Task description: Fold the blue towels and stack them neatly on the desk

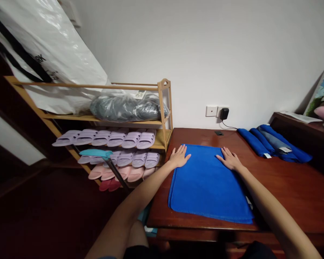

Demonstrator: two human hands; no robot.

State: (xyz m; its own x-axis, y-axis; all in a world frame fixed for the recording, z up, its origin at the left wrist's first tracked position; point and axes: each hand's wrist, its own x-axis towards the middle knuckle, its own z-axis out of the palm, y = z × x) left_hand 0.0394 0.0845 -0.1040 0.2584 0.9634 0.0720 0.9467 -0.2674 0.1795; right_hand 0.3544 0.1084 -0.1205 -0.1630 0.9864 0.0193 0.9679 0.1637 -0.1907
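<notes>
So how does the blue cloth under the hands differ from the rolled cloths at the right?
The blue cloth lies spread flat; the rolled cloths are long and narrow. The left hand and right hand rest on the blue cloth, while neither touches the rolled cloths. Both sit on the brown table.

So you've got two hands (179, 157), one flat pile of blue cloth (209, 183) (can't tell how many layers), at least three rolled-up cloths (255, 142), six top-row slippers (118, 138), two wall plates (211, 111), one plug (224, 114).
</notes>
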